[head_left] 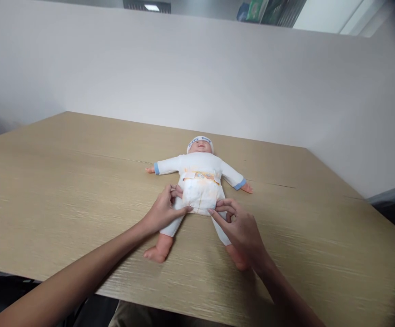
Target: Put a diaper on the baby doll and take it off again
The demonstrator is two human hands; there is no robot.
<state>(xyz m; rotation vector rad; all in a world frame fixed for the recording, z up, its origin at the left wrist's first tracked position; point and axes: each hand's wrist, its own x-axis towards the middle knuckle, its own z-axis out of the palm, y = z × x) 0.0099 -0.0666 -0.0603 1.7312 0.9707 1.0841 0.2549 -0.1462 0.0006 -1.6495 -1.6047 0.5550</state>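
Note:
A baby doll point(200, 161) in a white suit with blue cuffs lies on its back, its head toward the far side and arms spread. Around its middle is a white diaper point(200, 194) with an orange printed waistband. My left hand point(168, 204) holds the diaper's left leg edge, with the thumb on the front and the fingers beside the doll's hip. At the lower right edge, my right hand point(236, 222) pinches the diaper between thumb and fingers. My right hand and wrist partly cover the doll's leg on that side.
The wooden table point(81, 190) has a thin seam running across it behind the doll. A pale partition point(184, 77) rises along the table's far edge and right side. My legs are below the near edge.

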